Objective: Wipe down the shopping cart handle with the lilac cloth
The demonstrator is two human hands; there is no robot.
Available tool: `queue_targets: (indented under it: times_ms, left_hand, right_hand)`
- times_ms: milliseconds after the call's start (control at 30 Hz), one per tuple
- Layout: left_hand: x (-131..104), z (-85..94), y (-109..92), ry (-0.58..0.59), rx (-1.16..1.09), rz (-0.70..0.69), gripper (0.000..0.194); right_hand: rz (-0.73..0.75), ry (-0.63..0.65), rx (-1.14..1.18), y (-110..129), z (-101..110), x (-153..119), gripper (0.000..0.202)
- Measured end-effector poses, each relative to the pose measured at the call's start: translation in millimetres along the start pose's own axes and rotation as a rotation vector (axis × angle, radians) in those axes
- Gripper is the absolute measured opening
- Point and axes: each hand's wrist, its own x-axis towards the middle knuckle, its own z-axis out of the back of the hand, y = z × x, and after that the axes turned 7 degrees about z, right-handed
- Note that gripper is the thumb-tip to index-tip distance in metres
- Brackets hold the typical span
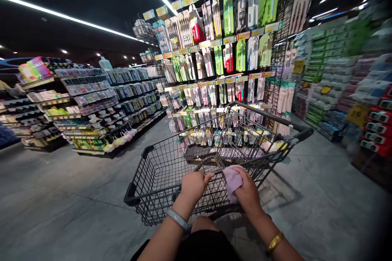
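A black wire shopping cart (159, 189) stands side-on in front of me, its push handle up at the right. My left hand (193, 187) is closed on the cart's near top rail, thumb pointing right. In my right hand (247, 191) is a light purple cloth (232, 180), bunched over the same rail a little further right. The cloth hangs down against the wire side. A pale bangle (179, 219) circles my left wrist, and a gold-coloured bracelet (275, 242) is on the right one.
Beyond the cart rises a display rack (214, 43) hung with packaged toothbrushes. Shelves of goods (88, 102) line the left side. Stacked packs (332, 61) and red boxes (378, 128) stand at the right, blurred. Grey floor (76, 195) surrounds the cart.
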Motion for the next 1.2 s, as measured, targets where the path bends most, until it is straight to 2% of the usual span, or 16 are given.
queue_targets:
  times_ms: [67,133,333,667,1000,1200]
  left_hand:
    - [-4,0.4,3,0.003,-0.003,-0.004,0.077]
    - [-9,1.5,5,0.007,-0.003,-0.001,0.076]
    - [-25,7.1,10,0.021,-0.009,0.022,0.078]
    - [-34,4.4,25,-0.003,-0.001,0.079,0.074]
    - [-52,7.0,51,-0.031,-0.014,0.183,0.069]
    - [-54,5.6,59,-0.051,-0.003,0.231,0.070]
  right_hand:
    - [-0.017,-0.061,0.000,1,3,-1,0.042]
    - [-0.031,-0.067,-0.036,4,2,-2,0.044]
    - [-0.029,0.025,-0.146,14,-5,-7,0.044]
    - [-0.072,0.115,-0.125,39,-10,4,0.038]
    - [-0.035,0.234,-0.146,60,-32,5,0.040]
    - [-0.015,0.291,-0.173,75,-43,15,0.037]
